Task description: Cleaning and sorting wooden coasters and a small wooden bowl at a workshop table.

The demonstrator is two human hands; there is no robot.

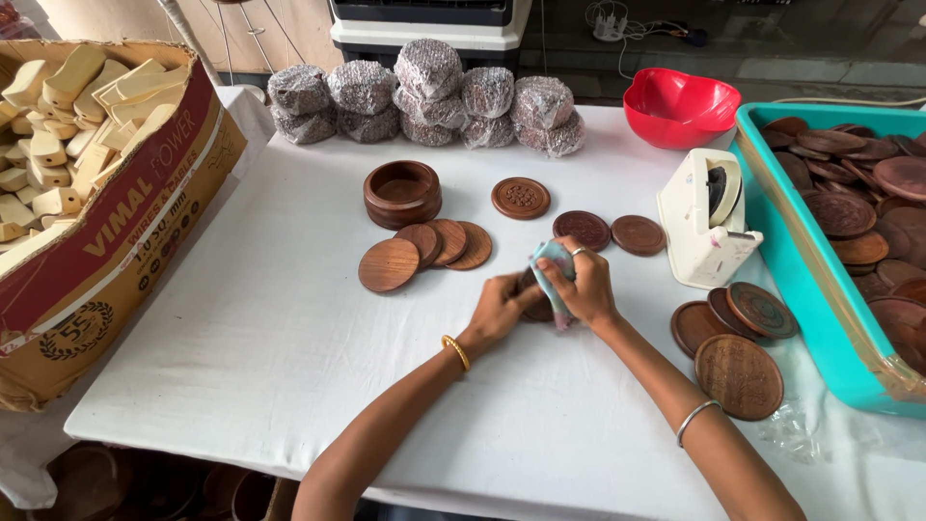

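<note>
My left hand (500, 307) grips a round dark wooden coaster (538, 311) at the middle of the white-covered table (289, 328). My right hand (585, 286) presses a pale blue-grey cloth (552, 260) against that coaster; most of the coaster is hidden by both hands. Just behind the hands lie two more carved coasters (582, 230). To the left sits a fanned row of plain coasters (390, 264) in front of a round wooden holder (402, 192).
A white tape dispenser (704, 222) stands right of the hands, with several coasters (739, 374) below it. A teal tub (801, 318) of coasters fills the right edge. A red bowl (677, 106), wrapped bundles (429, 92) and a cardboard box (116, 232) of pale wooden pieces surround the table.
</note>
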